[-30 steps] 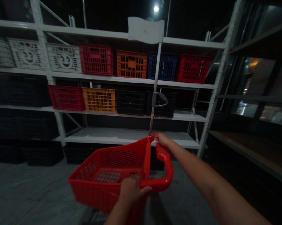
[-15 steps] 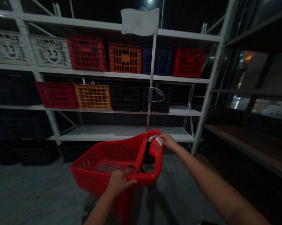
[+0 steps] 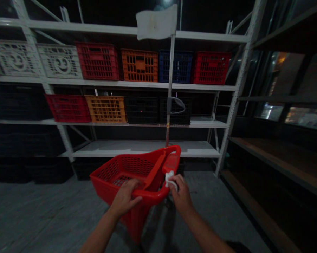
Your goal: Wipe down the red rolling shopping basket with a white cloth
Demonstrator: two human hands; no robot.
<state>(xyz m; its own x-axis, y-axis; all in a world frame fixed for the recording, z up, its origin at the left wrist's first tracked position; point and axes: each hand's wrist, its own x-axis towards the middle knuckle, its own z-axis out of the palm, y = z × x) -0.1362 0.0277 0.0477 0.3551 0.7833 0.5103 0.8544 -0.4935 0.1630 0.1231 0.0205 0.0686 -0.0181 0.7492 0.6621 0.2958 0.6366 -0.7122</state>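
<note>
A red plastic shopping cart (image 3: 105,186) stands before me, turned at an angle, with a perforated basket and a looped handle. My left hand (image 3: 127,196) is closed over the near rim of the cart, its fingers over the inner side. Pinched in my right hand (image 3: 180,191) is a crumpled white cloth or tissue (image 3: 169,177), which touches the right part of the handle. From the cart's far corner rises a pole (image 3: 171,70) with a grey loop grip (image 3: 176,105) and a white flag-shaped sign (image 3: 157,24) on top.
A white metal rack (image 3: 145,153) runs behind the cart. On it sit a red crate (image 3: 97,62), an orange crate (image 3: 139,65), a blue crate (image 3: 175,66), a yellow crate (image 3: 106,109) and several others. Darker shelving (image 3: 279,168) stands along the right side.
My right hand has moved with the white cloth toward me along the handle, from its far part to its near right part. The cart has turned slightly, and my left hand stays on the rim.
</note>
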